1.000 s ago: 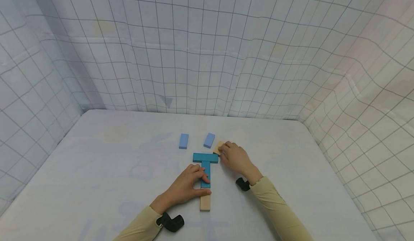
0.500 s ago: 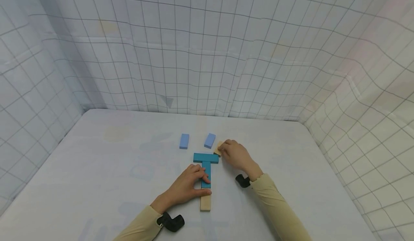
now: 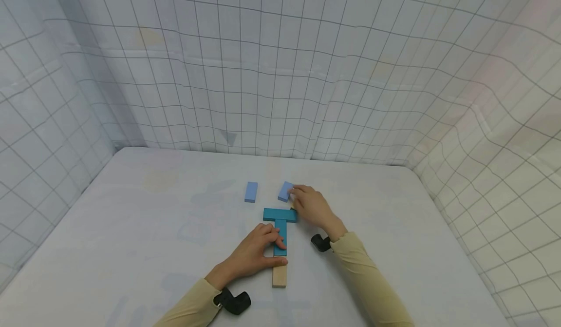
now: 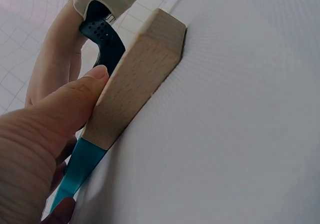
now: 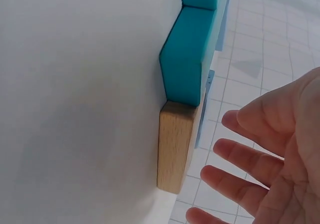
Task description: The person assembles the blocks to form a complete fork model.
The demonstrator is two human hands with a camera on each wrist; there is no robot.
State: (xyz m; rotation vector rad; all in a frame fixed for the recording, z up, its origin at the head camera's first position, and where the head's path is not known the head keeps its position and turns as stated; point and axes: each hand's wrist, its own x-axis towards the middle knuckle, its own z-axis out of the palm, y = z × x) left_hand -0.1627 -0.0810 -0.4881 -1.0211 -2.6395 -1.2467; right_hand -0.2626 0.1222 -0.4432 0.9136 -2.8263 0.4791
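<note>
My left hand point(image 3: 251, 251) rests over a teal block point(image 3: 280, 230) and a plain wooden block point(image 3: 279, 276) laid end to end. In the left wrist view its thumb lies on the wooden block point(image 4: 142, 66), and a fingertip touches the teal block point(image 4: 84, 161). Across the top of this line sits a second teal block point(image 3: 278, 214), forming a T. My right hand point(image 3: 312, 205) hovers by a light blue block point(image 3: 285, 189). Its fingers are spread in the right wrist view, apart from another wooden block point(image 5: 176, 144) touching the teal block's end; the head view mostly hides that wooden block.
Another light blue block point(image 3: 251, 192) lies farther left on the white table point(image 3: 153, 229). Grid-patterned white curtains point(image 3: 263, 73) enclose the table at the back and sides. Each wrist wears a black camera mount point(image 3: 236, 302).
My right hand has let go of the wooden block by the crossbar and moved slightly left and up, toward the light blue block. The left hand stays in place.
</note>
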